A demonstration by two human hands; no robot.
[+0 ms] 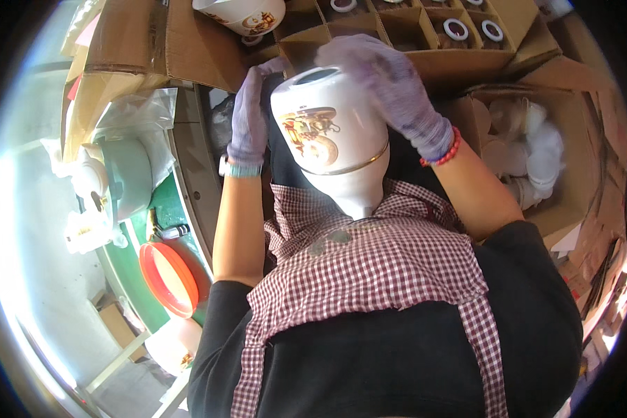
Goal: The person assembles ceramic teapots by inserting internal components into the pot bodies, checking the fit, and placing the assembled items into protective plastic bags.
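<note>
A white glossy bottle (334, 129) with a coloured picture and a gold band tilts in front of me, its wide end away from me and its narrow neck against my checked apron (369, 275). A dark round opening shows in the wide end. My right hand (390, 90), in a pale purple glove, is curved against the bottle's right side, its fingertips blurred near the wide end. On the left, my gloved left hand (249, 111) stands beside the bottle with its fingers stretched out. Whether those fingers touch it is hard to tell.
Beyond my hands, a divided cardboard box (425, 59) holds several white-ringed bottles; a white decorated bowl-shaped piece (247, 15) lies on its left. At right, a carton (571, 202) contains white cups. An orange basin (167, 279) sits on a green surface at left.
</note>
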